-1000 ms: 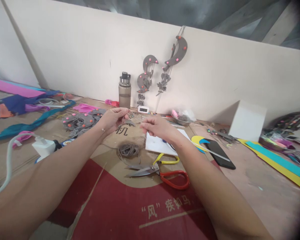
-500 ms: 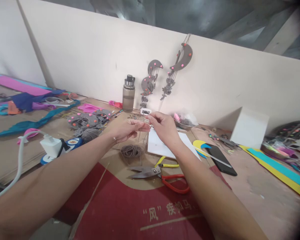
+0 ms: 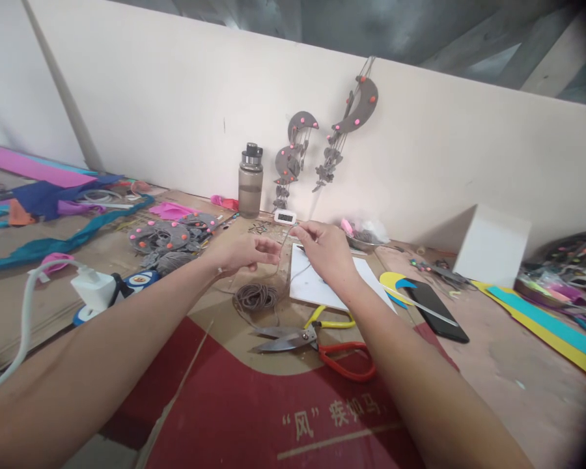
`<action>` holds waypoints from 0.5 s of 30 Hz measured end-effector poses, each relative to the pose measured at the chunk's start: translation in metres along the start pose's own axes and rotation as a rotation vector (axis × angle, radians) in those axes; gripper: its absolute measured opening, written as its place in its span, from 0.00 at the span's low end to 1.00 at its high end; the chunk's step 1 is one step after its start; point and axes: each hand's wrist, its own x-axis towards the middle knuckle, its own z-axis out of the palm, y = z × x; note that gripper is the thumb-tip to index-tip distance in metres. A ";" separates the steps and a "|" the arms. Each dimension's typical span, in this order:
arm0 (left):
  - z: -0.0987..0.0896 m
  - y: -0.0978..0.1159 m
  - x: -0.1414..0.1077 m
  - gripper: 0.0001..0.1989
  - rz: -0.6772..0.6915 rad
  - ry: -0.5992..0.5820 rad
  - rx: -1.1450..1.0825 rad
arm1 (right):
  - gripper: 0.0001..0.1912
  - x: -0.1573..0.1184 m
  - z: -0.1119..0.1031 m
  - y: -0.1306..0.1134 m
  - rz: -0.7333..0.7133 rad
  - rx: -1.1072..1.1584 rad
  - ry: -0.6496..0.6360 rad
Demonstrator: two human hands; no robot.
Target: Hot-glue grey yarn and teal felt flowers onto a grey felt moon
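A thin, grey, fabric-like cord point(image 3: 285, 240) is suspended above the middle of the table point(image 3: 508, 410), its upper part pinched in the fingertips of the right hand point(image 3: 325, 246). The two hands are held apart; the left hand point(image 3: 247, 254) is curled just beside the cord, and whether it is gripped there cannot be told. Below, a loose coil of grey cord point(image 3: 256, 297) is laid on a red-and-tan printed cardboard sheet point(image 3: 215, 410). Beside it, steel scissors with one yellow and one red handle point(image 3: 308, 337) are left spread. Toward the table's near edge, “风” 疾如马 can be read in tan on the red, above a tan line. A white rectangular board point(image 3: 308, 286) is partly covered by the right hand. Near the far edge, a small white digital display point(image 3: 285, 217) and a translucent grey-brown bottle point(image 3: 251, 190) are placed; the display's digits cannot be read. Toward the left edge, the emblem on a blue-and-white power strip point(image 3: 144, 279) is too small to be made out.
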 end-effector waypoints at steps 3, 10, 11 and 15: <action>0.004 0.005 -0.001 0.21 0.065 0.028 0.032 | 0.14 0.000 0.003 0.001 0.025 0.059 -0.026; 0.005 0.022 -0.005 0.14 0.156 0.083 -0.107 | 0.13 0.000 0.006 0.002 0.077 0.136 0.016; 0.003 0.024 -0.004 0.13 0.174 0.120 -0.172 | 0.13 0.001 0.007 0.003 0.095 0.166 0.002; 0.001 0.036 0.004 0.13 0.230 0.175 -0.398 | 0.14 -0.001 0.022 0.011 0.206 0.352 -0.092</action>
